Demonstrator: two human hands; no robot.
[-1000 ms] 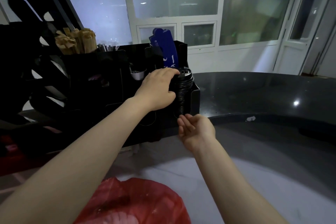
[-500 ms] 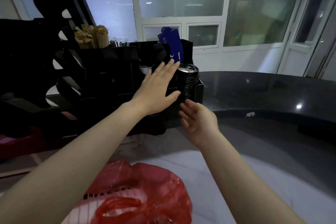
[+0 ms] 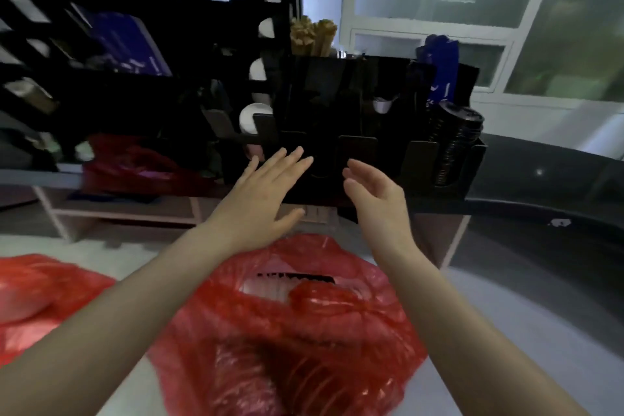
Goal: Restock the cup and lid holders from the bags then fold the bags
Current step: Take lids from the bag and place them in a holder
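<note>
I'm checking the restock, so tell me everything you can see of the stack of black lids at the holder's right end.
The stack of black lids is a column of round lids, plastic by the look, their ribbed edges showing down the side. It stands in the rightmost slot of the black holder, top tilted slightly right, rising above the slot's walls. Neither the left hand nor the right hand touches it.

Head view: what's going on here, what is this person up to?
A person stands at a black holder with both hands open and empty. The left hand and right hand hover in front of its lower slots, above a red bag that bulges with stock. A stack of black lids already sits in the holder's rightmost slot. A second red bag lies to the left.
</note>
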